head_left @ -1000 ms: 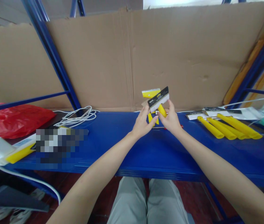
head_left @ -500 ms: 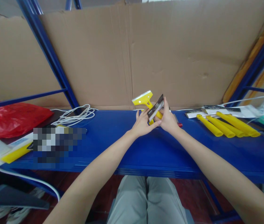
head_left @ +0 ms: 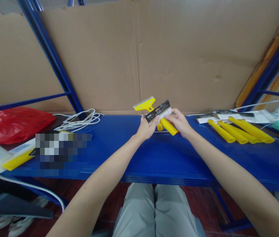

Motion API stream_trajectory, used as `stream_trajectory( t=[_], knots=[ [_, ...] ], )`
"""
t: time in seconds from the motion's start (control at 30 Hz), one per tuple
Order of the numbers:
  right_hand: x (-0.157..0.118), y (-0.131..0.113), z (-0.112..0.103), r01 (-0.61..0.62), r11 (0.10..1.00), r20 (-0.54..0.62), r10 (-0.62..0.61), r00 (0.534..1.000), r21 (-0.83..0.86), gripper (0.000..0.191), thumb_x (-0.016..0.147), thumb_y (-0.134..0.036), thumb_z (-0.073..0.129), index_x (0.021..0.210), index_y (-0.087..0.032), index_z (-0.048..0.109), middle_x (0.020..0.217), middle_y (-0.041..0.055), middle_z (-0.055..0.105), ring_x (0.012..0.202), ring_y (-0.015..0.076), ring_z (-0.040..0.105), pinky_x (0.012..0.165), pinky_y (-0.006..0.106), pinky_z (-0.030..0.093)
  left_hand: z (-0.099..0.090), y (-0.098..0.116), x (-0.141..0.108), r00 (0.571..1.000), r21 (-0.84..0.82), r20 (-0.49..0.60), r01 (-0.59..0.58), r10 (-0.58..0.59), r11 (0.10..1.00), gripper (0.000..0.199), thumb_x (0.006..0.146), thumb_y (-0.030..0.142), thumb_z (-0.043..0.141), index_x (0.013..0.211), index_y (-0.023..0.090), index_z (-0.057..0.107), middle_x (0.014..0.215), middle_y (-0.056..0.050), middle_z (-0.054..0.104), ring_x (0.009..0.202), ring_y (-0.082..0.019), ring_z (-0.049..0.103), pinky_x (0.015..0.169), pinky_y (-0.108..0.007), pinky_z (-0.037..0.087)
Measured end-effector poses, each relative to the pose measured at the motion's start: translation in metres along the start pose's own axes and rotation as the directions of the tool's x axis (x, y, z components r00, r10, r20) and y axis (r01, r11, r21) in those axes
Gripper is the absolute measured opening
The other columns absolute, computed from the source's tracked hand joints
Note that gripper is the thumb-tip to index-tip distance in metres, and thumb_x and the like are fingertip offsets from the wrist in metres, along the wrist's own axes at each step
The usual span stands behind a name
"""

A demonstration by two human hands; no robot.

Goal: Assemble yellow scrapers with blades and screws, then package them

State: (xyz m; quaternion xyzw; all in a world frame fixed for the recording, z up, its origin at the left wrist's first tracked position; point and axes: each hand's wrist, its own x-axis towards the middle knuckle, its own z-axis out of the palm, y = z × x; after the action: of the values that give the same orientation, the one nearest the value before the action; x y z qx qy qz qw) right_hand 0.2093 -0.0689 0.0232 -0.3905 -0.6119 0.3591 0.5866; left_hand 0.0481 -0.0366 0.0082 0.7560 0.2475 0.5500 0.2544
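Note:
A yellow scraper point(head_left: 169, 126) with a wide metal-edged head is held above the blue table, its head pointing up and left. Across its handle lies a black and white card point(head_left: 158, 112), print side up. My left hand point(head_left: 147, 128) grips the scraper and the card's left part, thumb on the card. At the card's right end, my right hand point(head_left: 181, 122) pinches the card's lower edge beside the yellow handle. Under the scraper, another yellow piece point(head_left: 159, 127) partly shows.
Several yellow-handled scrapers point(head_left: 249, 131) with cards lie on the right of the blue table point(head_left: 164, 158). On the left are a red plastic bag point(head_left: 15, 124), coiled white cable point(head_left: 82, 121), another yellow handle point(head_left: 18, 160) and a blurred-out patch. Cardboard point(head_left: 179, 56) stands behind.
The card has turned from steeply tilted to nearly flat across the handle, its print now visible. The scraper has shifted slightly left, and my right hand has moved a little right, off the handle's underside.

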Motion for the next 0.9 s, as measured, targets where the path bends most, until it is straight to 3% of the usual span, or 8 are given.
stream_trajectory(
  t=[0.13,0.27,0.4,0.67,0.9],
  knots=[
    [0.002,-0.003,-0.002,-0.064,0.997,-0.069,0.061,0.996,-0.041,0.032,0.072,-0.049,0.062,0.071,-0.02,0.051,0.062,-0.0016,0.061,0.052,0.0115,0.056,0.049,0.023,0.045,-0.003,-0.005,0.005,0.997,-0.224,-0.011,0.076,-0.08,0.972,0.052,0.082,0.058,0.046,0.108,0.018,0.064,0.114,-0.008,0.065,0.118,-0.027,0.051,0.104,-0.041,0.032],
    [0.001,-0.006,-0.001,-0.058,0.998,-0.029,0.057,0.998,-0.036,0.037,0.072,-0.055,0.062,0.07,-0.019,0.053,0.053,-0.0023,0.058,0.044,0.0107,0.053,0.042,0.022,0.043,-0.002,-0.002,0.01,0.991,-0.474,0.007,0.123,-0.136,0.872,0.063,0.083,0.065,0.034,0.111,0.016,0.063,0.107,-0.009,0.068,0.114,-0.027,0.054,0.1,-0.041,0.037],
    [-0.003,-0.011,0.0,-0.016,1.0,0.039,0.015,0.999,0.012,0.042,0.069,-0.061,0.061,0.068,-0.019,0.052,0.045,-0.0044,0.054,0.037,0.0087,0.049,0.039,0.021,0.041,0.0,0.009,0.014,0.969,-0.61,-0.007,0.192,-0.248,0.769,0.066,0.085,0.065,0.028,0.117,0.017,0.059,0.109,-0.008,0.068,0.117,-0.026,0.053,0.1,-0.041,0.038],
    [-0.004,-0.008,0.0,-0.131,0.991,0.075,0.128,0.989,0.025,0.038,0.064,-0.052,0.07,0.069,-0.017,0.056,0.051,-0.0024,0.059,0.039,0.0091,0.051,0.039,0.022,0.042,-0.004,0.009,0.014,0.91,-0.678,0.23,0.405,-0.346,0.614,0.07,0.085,0.066,0.025,0.118,0.014,0.059,0.11,-0.011,0.067,0.113,-0.026,0.056,0.099,-0.04,0.038],
    [-0.007,-0.01,0.0,-0.168,0.983,0.191,0.152,0.97,0.069,0.035,0.074,-0.051,0.061,0.069,-0.017,0.053,0.042,-0.0019,0.056,0.035,0.008,0.047,0.038,0.02,0.035,-0.023,0.0,0.016,0.86,-0.654,0.214,0.479,-0.464,0.586,0.083,0.075,0.079,0.02,0.105,0.016,0.065,0.095,-0.014,0.069,0.099,-0.029,0.062,0.082,-0.041,0.049]
  ],
)
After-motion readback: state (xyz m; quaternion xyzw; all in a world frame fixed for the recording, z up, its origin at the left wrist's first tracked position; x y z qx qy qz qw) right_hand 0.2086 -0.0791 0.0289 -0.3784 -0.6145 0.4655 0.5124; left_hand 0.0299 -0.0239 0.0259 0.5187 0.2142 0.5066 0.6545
